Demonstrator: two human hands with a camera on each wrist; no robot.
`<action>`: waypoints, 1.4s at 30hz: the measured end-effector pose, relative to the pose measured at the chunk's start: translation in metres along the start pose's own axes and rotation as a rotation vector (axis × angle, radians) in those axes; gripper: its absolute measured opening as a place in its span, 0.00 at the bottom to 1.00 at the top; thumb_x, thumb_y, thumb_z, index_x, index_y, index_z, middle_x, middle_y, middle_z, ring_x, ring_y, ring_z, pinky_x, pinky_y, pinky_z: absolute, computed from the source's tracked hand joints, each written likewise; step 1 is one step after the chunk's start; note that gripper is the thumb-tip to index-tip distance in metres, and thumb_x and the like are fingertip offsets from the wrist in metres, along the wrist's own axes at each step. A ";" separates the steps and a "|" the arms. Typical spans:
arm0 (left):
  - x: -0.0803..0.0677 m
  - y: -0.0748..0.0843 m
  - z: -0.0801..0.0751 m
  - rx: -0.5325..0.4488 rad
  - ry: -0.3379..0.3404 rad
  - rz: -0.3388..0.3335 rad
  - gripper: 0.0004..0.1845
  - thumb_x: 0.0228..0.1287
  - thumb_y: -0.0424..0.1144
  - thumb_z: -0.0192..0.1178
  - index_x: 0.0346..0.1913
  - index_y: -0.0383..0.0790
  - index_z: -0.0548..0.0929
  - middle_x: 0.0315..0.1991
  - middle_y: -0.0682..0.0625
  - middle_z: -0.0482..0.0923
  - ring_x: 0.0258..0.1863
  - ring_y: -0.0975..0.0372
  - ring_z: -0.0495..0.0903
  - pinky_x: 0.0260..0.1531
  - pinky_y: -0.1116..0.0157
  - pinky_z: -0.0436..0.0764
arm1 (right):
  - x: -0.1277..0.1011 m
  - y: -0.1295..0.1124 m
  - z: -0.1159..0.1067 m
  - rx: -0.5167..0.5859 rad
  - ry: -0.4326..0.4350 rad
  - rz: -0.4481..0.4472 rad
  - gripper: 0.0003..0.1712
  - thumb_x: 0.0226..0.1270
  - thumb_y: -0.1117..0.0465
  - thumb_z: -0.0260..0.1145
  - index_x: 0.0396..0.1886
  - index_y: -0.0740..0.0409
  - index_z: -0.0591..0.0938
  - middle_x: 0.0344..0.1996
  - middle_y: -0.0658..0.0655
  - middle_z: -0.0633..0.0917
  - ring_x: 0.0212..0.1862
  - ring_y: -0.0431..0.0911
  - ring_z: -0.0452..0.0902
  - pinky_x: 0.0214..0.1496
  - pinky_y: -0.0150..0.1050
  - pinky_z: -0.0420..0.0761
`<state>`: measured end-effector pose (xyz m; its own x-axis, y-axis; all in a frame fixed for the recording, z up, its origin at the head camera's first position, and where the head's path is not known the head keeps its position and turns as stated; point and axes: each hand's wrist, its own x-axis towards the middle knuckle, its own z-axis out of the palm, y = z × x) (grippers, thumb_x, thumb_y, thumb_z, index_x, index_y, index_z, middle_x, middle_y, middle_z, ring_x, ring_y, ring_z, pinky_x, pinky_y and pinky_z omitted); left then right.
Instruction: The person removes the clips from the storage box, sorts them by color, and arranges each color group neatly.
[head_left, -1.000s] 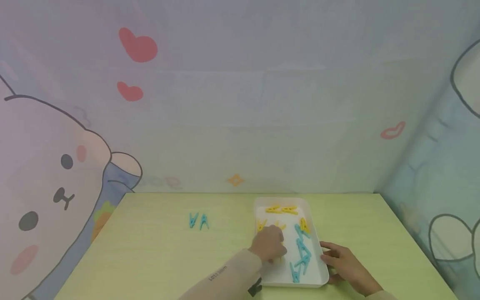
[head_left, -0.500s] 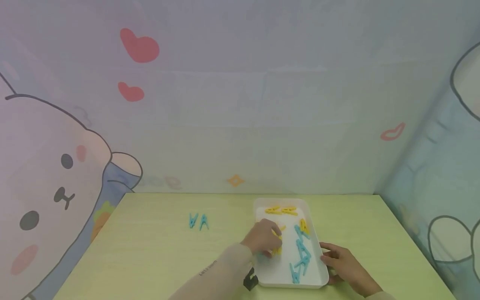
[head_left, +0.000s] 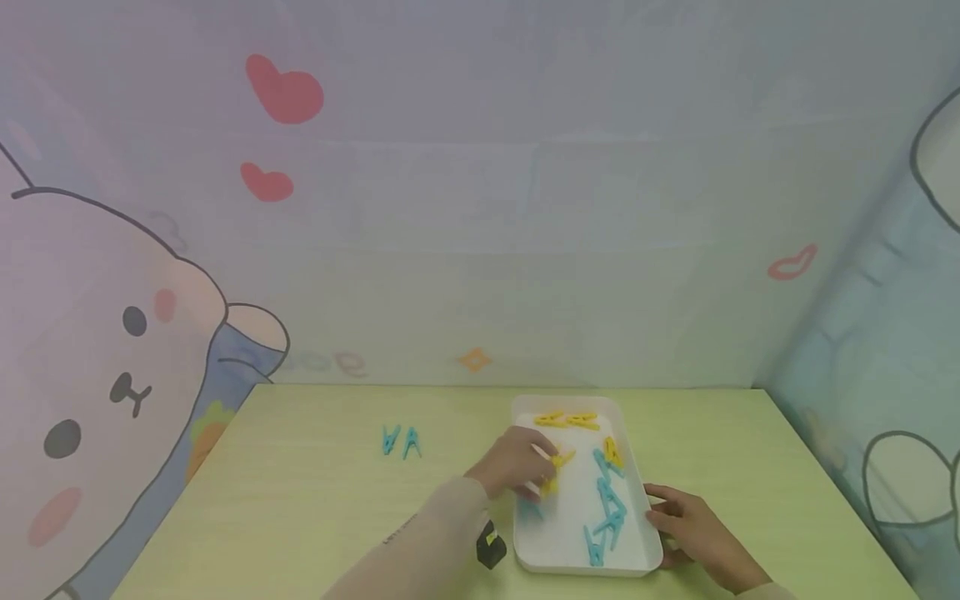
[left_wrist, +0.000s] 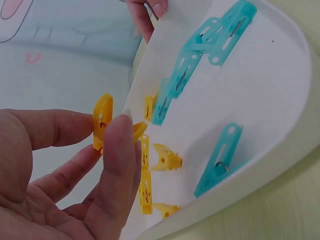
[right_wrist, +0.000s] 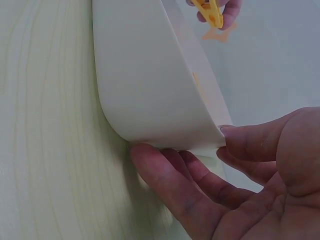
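Yellow clothespin (left_wrist: pixel 102 122) is pinched between the thumb and fingers of the left hand (head_left: pixel 516 471), above the left side of the white tray (head_left: pixel 645 533). From the head camera this peg is only a small yellow spot at the fingertips; the left wrist view shows its shape clearly: smooth plastic, two flat arms, a metal spring in the middle. The same view shows loose pegs lying inside the tray, several yellow pegs (left_wrist: pixel 145 185) near the hand and turquoise pegs (left_wrist: pixel 220 160) further in. The right hand (head_left: pixel 693 529) grasps the tray's right rim: in the right wrist view the thumb lies over the thin edge and the fingers (right_wrist: pixel 170 185) curl under the rounded, matte wall. Only the head view shows two turquoise pegs (head_left: pixel 400 441) on the pale green wood-grain table (head_left: pixel 300 500), well to the left of the tray
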<state>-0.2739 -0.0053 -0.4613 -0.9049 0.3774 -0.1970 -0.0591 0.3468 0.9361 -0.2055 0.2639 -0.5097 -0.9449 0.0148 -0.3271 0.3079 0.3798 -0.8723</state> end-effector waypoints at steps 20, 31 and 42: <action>0.004 -0.011 -0.050 -0.072 0.065 0.004 0.22 0.55 0.27 0.64 0.55 0.26 0.78 0.39 0.42 0.81 0.35 0.49 0.83 0.27 0.56 0.85 | 0.000 0.000 -0.002 -0.011 -0.004 0.003 0.28 0.74 0.66 0.59 0.70 0.69 0.67 0.47 0.64 0.80 0.47 0.55 0.80 0.35 0.48 0.85; 0.010 -0.032 -0.080 -0.008 0.146 -0.023 0.22 0.59 0.29 0.62 0.57 0.27 0.77 0.40 0.42 0.80 0.36 0.52 0.82 0.31 0.56 0.85 | 0.000 0.002 0.000 -0.003 0.000 0.003 0.28 0.73 0.67 0.59 0.70 0.69 0.67 0.48 0.65 0.80 0.46 0.55 0.80 0.34 0.48 0.85; 0.017 -0.048 -0.109 0.112 0.257 -0.054 0.22 0.56 0.29 0.61 0.56 0.27 0.78 0.40 0.42 0.80 0.36 0.52 0.82 0.28 0.60 0.85 | 0.000 0.000 -0.002 0.007 -0.012 -0.017 0.28 0.73 0.67 0.59 0.70 0.71 0.66 0.48 0.65 0.80 0.47 0.56 0.81 0.34 0.49 0.85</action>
<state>-0.3328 -0.1091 -0.4776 -0.9796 0.1310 -0.1523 -0.0763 0.4585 0.8854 -0.2053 0.2652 -0.5087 -0.9486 -0.0027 -0.3166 0.2927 0.3734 -0.8803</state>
